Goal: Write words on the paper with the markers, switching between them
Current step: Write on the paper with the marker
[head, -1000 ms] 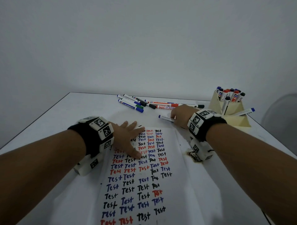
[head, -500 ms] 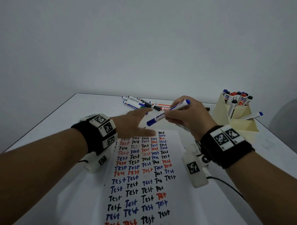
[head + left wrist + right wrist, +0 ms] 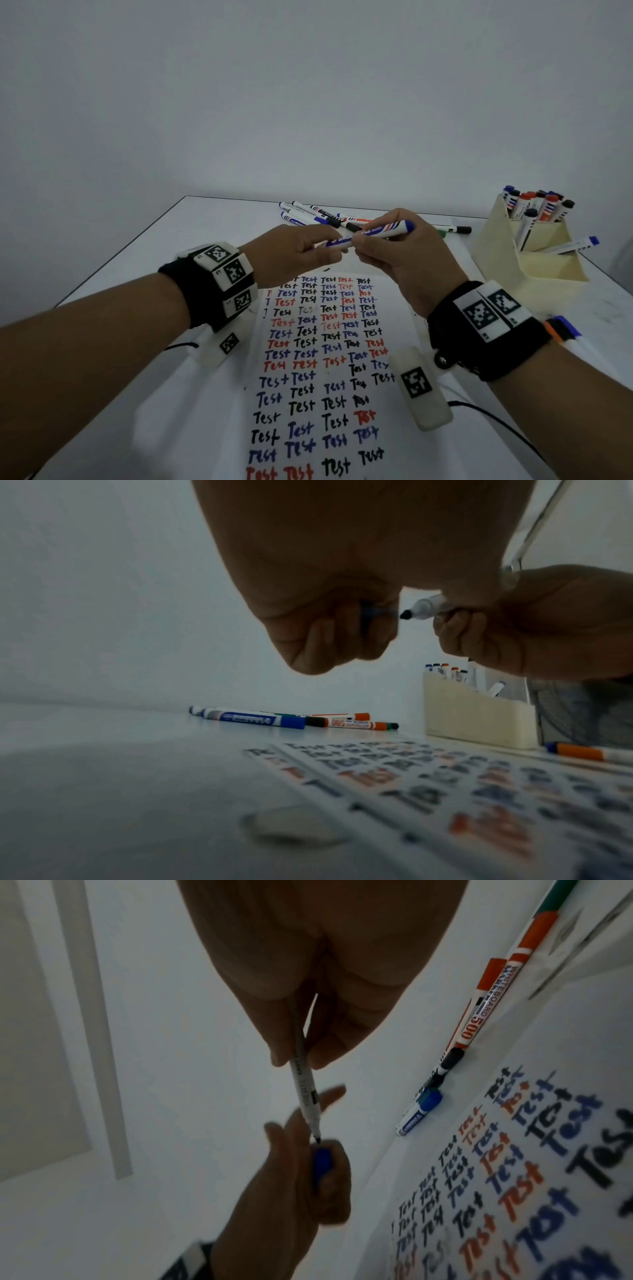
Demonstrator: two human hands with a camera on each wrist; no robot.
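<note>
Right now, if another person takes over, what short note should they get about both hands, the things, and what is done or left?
Right hand holds the uncapped blue marker, tip bare.
Left hand holds its blue cap, just off the tip.
Paper lies on the table below, already filled with rows of "Test".
Spare markers lie beyond it; more stand in the holder.
Left: write the next word, recap, switch markers.
</note>
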